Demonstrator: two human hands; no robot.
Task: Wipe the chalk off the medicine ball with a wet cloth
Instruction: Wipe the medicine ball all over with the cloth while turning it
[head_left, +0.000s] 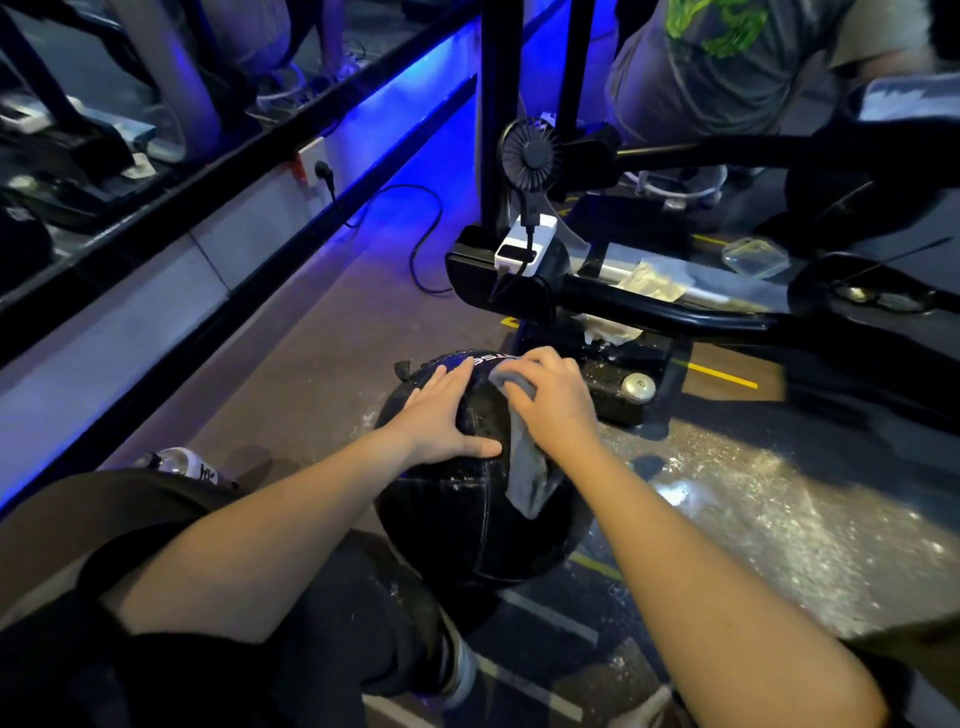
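Left hand (441, 415) steadies medicine ball (467, 519); right hand (553, 402) presses cloth (527, 467).

The dark floor (322, 364) carries painted yellow and white lines and a wide scatter of white chalk dust at the right. On it sit the black medicine ball (467, 525), a black machine base (623, 395), and a trailing black cable (421, 249).
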